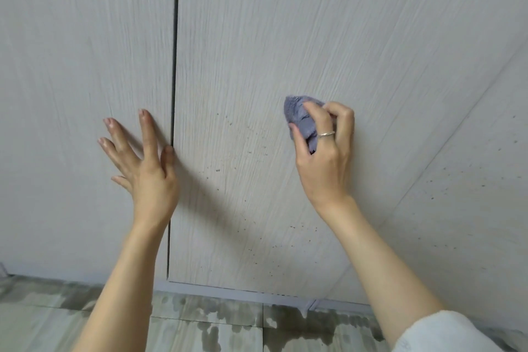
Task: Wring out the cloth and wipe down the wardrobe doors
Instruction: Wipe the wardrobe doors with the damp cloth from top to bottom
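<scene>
Pale wood-grain wardrobe doors fill the view, the left door (80, 94) and the right door (257, 51) split by a dark vertical gap. My right hand (325, 151) grips a bunched purple-grey cloth (300, 117) and holds it against the right door. Small dark specks dot that door below and left of the cloth. My left hand (143, 160) lies flat on the left door with fingers spread, its thumb beside the gap.
A tiled floor (200, 326) with dark wet patches runs along the bottom. A grey plinth (257, 293) lies under the doors. A further speckled panel (471, 180) angles off at the right.
</scene>
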`<action>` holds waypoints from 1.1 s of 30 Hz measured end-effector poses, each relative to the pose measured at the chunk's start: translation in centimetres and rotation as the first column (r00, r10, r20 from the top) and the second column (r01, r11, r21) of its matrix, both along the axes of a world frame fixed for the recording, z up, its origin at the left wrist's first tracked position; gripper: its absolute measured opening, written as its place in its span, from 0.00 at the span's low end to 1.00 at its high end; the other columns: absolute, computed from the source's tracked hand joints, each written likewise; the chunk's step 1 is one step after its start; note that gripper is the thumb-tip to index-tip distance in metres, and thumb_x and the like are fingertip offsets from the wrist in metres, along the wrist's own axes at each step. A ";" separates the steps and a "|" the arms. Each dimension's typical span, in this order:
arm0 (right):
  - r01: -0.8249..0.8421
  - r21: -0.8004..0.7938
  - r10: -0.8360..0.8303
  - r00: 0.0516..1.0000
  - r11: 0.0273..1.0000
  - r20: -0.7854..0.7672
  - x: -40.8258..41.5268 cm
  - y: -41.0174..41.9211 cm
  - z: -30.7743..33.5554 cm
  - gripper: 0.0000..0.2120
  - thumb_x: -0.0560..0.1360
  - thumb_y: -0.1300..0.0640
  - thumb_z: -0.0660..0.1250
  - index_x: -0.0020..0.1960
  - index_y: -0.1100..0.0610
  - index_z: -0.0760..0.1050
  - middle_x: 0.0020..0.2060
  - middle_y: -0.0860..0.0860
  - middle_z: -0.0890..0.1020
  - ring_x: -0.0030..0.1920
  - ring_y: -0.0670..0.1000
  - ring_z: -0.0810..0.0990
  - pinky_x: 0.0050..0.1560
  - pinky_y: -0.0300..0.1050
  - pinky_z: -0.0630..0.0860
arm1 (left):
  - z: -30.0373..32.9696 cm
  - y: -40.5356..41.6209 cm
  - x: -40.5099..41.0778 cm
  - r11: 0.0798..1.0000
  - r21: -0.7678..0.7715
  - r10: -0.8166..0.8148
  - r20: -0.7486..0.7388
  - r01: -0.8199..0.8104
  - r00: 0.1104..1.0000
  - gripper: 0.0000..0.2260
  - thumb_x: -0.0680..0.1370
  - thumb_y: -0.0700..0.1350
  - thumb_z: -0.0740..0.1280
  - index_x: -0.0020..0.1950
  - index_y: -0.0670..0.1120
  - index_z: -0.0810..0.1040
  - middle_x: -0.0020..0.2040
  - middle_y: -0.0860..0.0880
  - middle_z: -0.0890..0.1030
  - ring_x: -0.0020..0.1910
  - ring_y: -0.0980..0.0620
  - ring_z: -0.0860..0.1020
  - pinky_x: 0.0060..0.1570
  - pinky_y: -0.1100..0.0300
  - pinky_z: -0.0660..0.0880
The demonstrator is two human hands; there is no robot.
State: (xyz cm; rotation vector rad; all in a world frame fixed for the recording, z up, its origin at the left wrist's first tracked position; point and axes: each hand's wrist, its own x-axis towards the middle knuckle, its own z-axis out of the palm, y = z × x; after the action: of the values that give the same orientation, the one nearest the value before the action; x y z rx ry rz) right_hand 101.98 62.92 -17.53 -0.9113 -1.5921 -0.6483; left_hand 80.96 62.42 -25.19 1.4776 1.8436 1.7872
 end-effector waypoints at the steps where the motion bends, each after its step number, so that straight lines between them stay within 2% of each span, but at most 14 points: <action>1: -0.012 -0.012 0.012 0.998 1.000 0.062 -0.6 -0.1 -1.1 0.15 0.73 0.63 0.67 0.58 0.56 0.72 0.51 0.53 0.67 0.50 0.55 0.71 0.49 0.45 0.70 | 0.0 0.0 -0.1 1.000 -0.004 0.000 -0.006 -0.001 1.000 0.29 0.82 0.41 0.56 0.76 0.59 0.46 0.77 0.46 0.36 0.74 0.40 0.34 0.62 0.26 0.42; 3: -0.044 -0.054 0.058 0.951 0.998 0.303 -1.1 -0.3 -4.6 0.10 0.78 0.61 0.62 0.56 0.60 0.78 0.51 0.55 0.73 0.47 0.57 0.74 0.45 0.49 0.73 | 0.0 -0.1 -0.4 1.000 -0.010 -0.003 -0.025 0.003 1.000 0.28 0.82 0.43 0.56 0.76 0.59 0.46 0.77 0.47 0.36 0.74 0.41 0.34 0.62 0.26 0.43; 6: -0.008 -0.103 0.077 0.727 0.995 0.682 -0.3 -1.1 -8.8 0.10 0.79 0.62 0.60 0.50 0.60 0.81 0.43 0.57 0.80 0.39 0.56 0.76 0.35 0.48 0.75 | 0.1 -0.4 -0.8 1.000 -0.025 -0.007 -0.051 0.006 0.999 0.28 0.82 0.47 0.57 0.76 0.60 0.44 0.77 0.48 0.35 0.74 0.42 0.34 0.64 0.28 0.44; 8: 0.098 -0.118 0.018 0.692 0.988 0.722 0.0 -1.6 -8.8 0.07 0.76 0.57 0.66 0.54 0.55 0.77 0.45 0.51 0.81 0.42 0.51 0.77 0.40 0.44 0.77 | 0.1 -0.5 -1.3 0.999 -0.031 -0.011 -0.063 0.009 0.998 0.29 0.81 0.49 0.57 0.76 0.60 0.43 0.77 0.48 0.35 0.74 0.42 0.34 0.65 0.30 0.44; 10: 0.136 -0.117 -0.029 0.764 0.984 0.644 -0.2 -1.3 -6.7 0.19 0.77 0.40 0.58 0.59 0.52 0.73 0.49 0.40 0.75 0.49 0.44 0.74 0.50 0.35 0.71 | 0.1 -0.6 -1.5 0.999 -0.033 -0.013 -0.079 0.010 0.997 0.29 0.81 0.51 0.57 0.76 0.60 0.43 0.76 0.48 0.34 0.74 0.43 0.33 0.66 0.32 0.44; 12: 0.141 -0.064 -0.087 0.845 0.988 0.527 -1.2 -0.6 -2.9 0.28 0.77 0.36 0.50 0.61 0.55 0.76 0.48 0.41 0.67 0.50 0.43 0.68 0.52 0.34 0.66 | 0.0 -0.7 -1.6 0.999 -0.036 -0.014 -0.092 0.011 0.996 0.29 0.81 0.52 0.57 0.76 0.60 0.43 0.76 0.48 0.34 0.74 0.44 0.33 0.67 0.32 0.44; 14: 0.017 -0.016 -0.012 0.967 1.000 0.255 -2.5 0.5 0.3 0.14 0.78 0.54 0.62 0.58 0.61 0.79 0.51 0.50 0.66 0.51 0.52 0.69 0.51 0.41 0.68 | 0.0 -0.7 -1.7 0.999 -0.041 -0.009 -0.088 0.006 0.996 0.29 0.80 0.53 0.57 0.76 0.60 0.42 0.76 0.49 0.34 0.74 0.44 0.33 0.67 0.32 0.44; 16: 0.001 0.095 -0.011 0.994 0.996 0.105 -4.0 1.3 1.5 0.15 0.70 0.69 0.68 0.57 0.64 0.79 0.51 0.54 0.65 0.51 0.57 0.70 0.49 0.46 0.70 | 0.0 -0.7 -1.8 0.999 -0.039 -0.005 -0.083 0.002 0.997 0.30 0.80 0.54 0.57 0.75 0.61 0.41 0.76 0.49 0.34 0.74 0.44 0.33 0.66 0.31 0.45; 20: -0.016 -0.032 0.026 0.947 0.999 0.321 -5.6 1.4 -3.2 0.13 0.80 0.60 0.59 0.57 0.60 0.80 0.54 0.56 0.71 0.51 0.56 0.70 0.51 0.43 0.69 | -0.2 -0.6 -2.0 0.999 -0.033 0.003 -0.071 -0.005 0.997 0.31 0.80 0.55 0.58 0.72 0.63 0.38 0.76 0.50 0.34 0.74 0.45 0.32 0.65 0.29 0.46; 22: -0.054 -0.047 0.071 0.779 0.997 0.622 -5.2 0.9 -6.5 0.14 0.79 0.64 0.56 0.55 0.59 0.80 0.51 0.58 0.74 0.46 0.57 0.72 0.45 0.46 0.73 | -0.3 -0.6 -2.1 1.000 -0.029 0.008 -0.056 -0.010 0.998 0.32 0.79 0.56 0.59 0.72 0.63 0.38 0.76 0.50 0.34 0.74 0.44 0.33 0.65 0.30 0.46; 24: -0.077 -0.061 0.097 0.664 0.995 0.741 -4.9 0.3 -7.5 0.17 0.80 0.66 0.52 0.53 0.58 0.80 0.47 0.58 0.78 0.41 0.56 0.75 0.38 0.48 0.75 | -0.4 -0.6 -2.3 1.000 -0.029 0.004 -0.022 -0.005 1.000 0.33 0.78 0.58 0.59 0.73 0.62 0.39 0.76 0.50 0.34 0.74 0.44 0.33 0.67 0.32 0.45; 26: -0.029 -0.087 0.080 0.739 0.996 0.669 -5.0 0.2 -6.3 0.20 0.82 0.62 0.48 0.55 0.55 0.79 0.48 0.56 0.79 0.43 0.55 0.77 0.40 0.46 0.76 | -0.5 -0.5 -2.4 1.000 -0.030 -0.005 -0.002 0.005 1.000 0.34 0.76 0.59 0.60 0.73 0.63 0.40 0.76 0.50 0.34 0.74 0.44 0.33 0.67 0.33 0.44; 29: -0.103 -0.058 0.117 0.922 0.993 0.370 -6.2 0.9 -2.1 0.15 0.77 0.62 0.57 0.63 0.55 0.69 0.54 0.54 0.68 0.51 0.56 0.72 0.50 0.44 0.70 | -0.5 -0.4 -2.6 0.999 -0.031 -0.012 0.004 0.012 1.000 0.34 0.76 0.60 0.60 0.72 0.64 0.39 0.76 0.51 0.33 0.74 0.45 0.32 0.65 0.29 0.45; 33: -0.125 0.094 0.107 0.978 0.988 0.178 -7.6 2.0 2.1 0.18 0.70 0.68 0.70 0.59 0.63 0.74 0.51 0.55 0.65 0.50 0.57 0.70 0.49 0.46 0.70 | -0.4 -0.3 -2.5 0.999 -0.038 -0.027 0.005 0.027 1.000 0.34 0.77 0.59 0.59 0.73 0.62 0.39 0.76 0.50 0.32 0.73 0.43 0.31 0.63 0.26 0.45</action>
State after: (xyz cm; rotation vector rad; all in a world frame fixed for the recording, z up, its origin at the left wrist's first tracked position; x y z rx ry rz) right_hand 94.38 64.87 -15.47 -0.6946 -1.7341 -0.7370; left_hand 78.43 62.15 -25.64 1.4769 1.8358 1.7324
